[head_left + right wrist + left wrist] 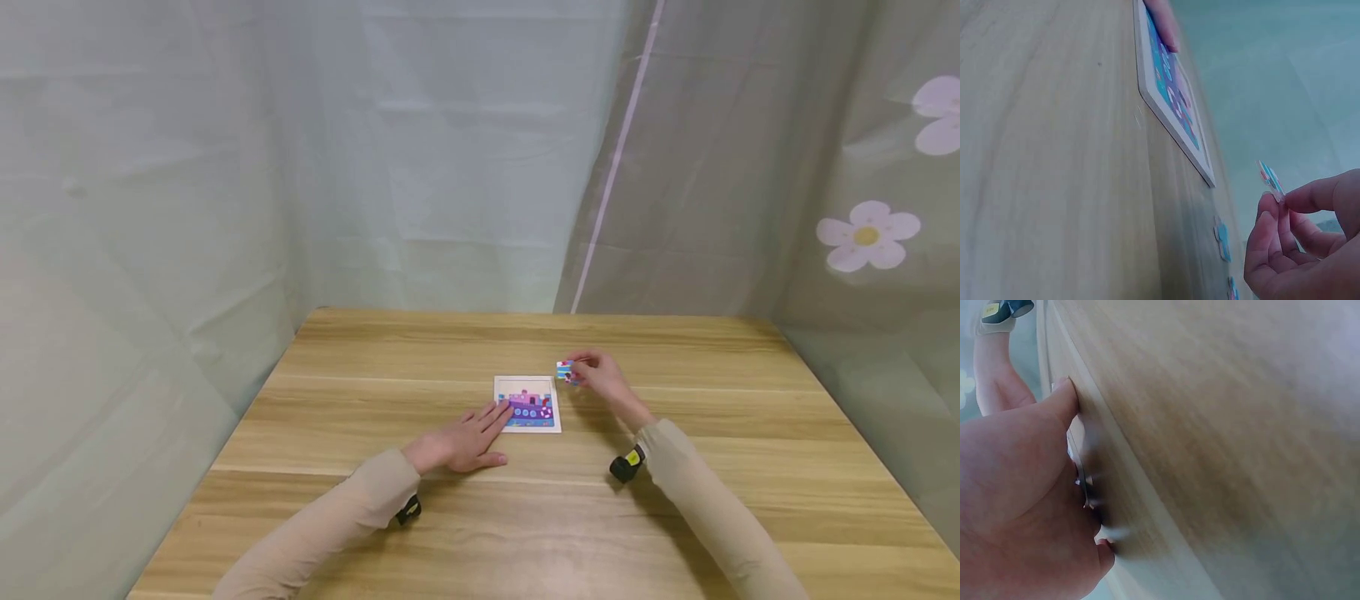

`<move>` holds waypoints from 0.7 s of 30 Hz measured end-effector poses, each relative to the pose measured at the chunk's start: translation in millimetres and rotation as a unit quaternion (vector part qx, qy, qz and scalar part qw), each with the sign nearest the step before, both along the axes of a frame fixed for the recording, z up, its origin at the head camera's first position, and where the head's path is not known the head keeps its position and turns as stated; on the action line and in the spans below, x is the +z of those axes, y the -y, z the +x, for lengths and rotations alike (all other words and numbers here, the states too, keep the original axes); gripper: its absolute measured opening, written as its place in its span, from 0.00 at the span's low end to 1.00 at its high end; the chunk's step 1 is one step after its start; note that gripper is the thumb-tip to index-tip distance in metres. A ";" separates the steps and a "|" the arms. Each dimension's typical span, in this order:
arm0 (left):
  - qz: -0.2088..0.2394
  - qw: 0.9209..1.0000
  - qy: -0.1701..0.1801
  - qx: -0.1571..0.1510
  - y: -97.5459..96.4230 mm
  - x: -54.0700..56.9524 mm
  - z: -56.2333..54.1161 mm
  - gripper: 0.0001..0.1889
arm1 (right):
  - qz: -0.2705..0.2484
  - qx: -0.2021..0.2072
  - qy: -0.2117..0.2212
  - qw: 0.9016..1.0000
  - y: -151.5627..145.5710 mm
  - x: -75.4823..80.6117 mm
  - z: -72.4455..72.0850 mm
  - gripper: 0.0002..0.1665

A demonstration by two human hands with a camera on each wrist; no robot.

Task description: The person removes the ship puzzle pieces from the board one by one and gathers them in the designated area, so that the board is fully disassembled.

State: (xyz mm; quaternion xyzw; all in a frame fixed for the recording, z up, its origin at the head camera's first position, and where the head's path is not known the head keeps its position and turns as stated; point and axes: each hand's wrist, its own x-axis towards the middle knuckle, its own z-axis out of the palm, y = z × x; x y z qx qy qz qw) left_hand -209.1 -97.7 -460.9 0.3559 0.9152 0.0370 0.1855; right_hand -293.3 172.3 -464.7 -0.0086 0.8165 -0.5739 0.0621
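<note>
A white-framed jigsaw puzzle board (556, 406) lies on the table, partly filled with a pink and purple ship picture. My left hand (468, 440) is spread flat, its fingertips resting on the left part of the picture and its thumb out beside the frame. Off the board's upper right corner, my right hand (600, 379) pinches a small puzzle piece (1270, 177) between thumb and fingertips. The piece is held up above the table, edge toward the right wrist camera, with blue, white and red showing. The left wrist view mostly shows the palm and hides the board.
Two loose puzzle pieces, one light blue (1222, 239) and one at the lower edge (1233, 289), lie on the table near my right hand. The wooden table (360, 350) ends at pale curtains (465, 167) behind and at both sides.
</note>
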 end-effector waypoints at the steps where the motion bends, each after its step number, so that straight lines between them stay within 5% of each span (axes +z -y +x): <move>1: 0.002 1.000 0.000 -0.001 0.3 0.0 0.1 0.40 | -0.001 0.001 0.000 1.000 -1.2 0.1 0.2 0.17; 21: 0.005 1.000 0.008 0.005 2.0 0.8 0.8 0.40 | 0.010 0.001 0.007 1.000 -25.3 4.0 0.9 0.19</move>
